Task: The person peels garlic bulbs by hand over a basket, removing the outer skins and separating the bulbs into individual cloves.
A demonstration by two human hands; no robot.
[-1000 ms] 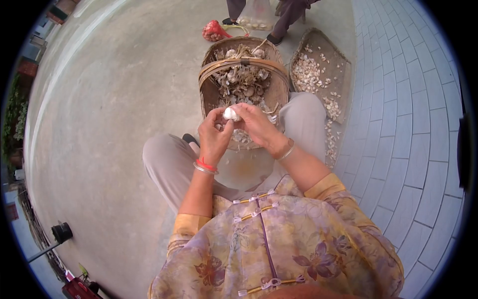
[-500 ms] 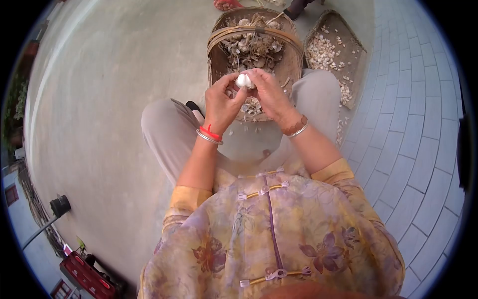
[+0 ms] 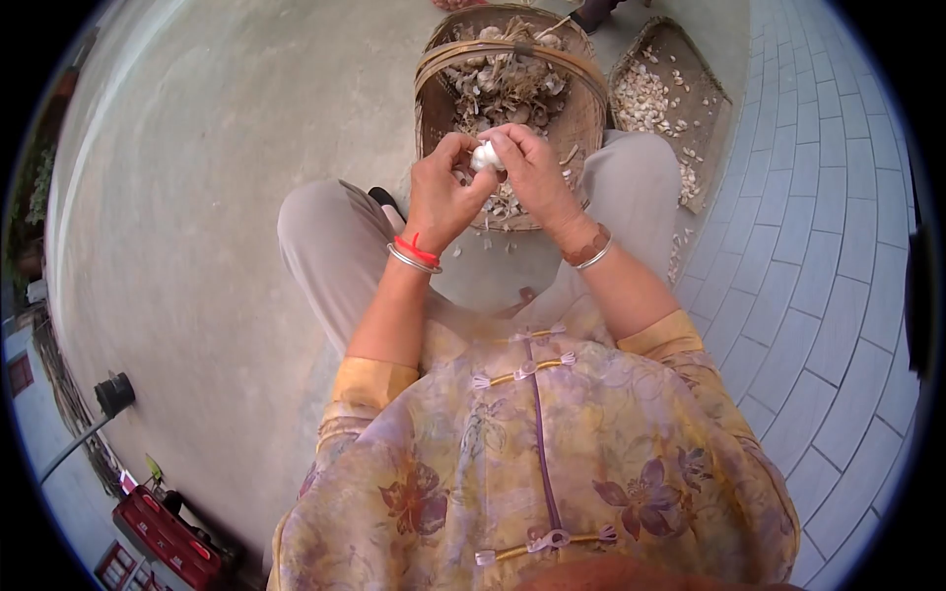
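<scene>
A white garlic bulb (image 3: 485,157) is pinched between my two hands, above the near part of a wicker basket (image 3: 426,128). My left hand (image 3: 443,192) grips its left side, with the thumb along the lower edge. The fingers of my right hand (image 3: 535,179) close over its right side and top, partly covering it. Behind my hands, the basket holds a heap of dry garlic bulbs (image 3: 507,84) with stalks and roots. Loose cloves and papery skins (image 3: 507,204) lie at the basket's near end, just under my hands.
To the right of the basket, a shallow woven tray (image 3: 709,118) holds many loose garlic cloves (image 3: 642,97). A few cloves lie on the ground by my right knee. The basket's arched handle (image 3: 517,46) spans its middle. Another person's dark-clothed leg (image 3: 594,14) shows at the top.
The garlic bulb has turned slightly between my fingers, and my fingers have shifted a little around it. Both hands stay over the basket. The whole view has moved slightly.
</scene>
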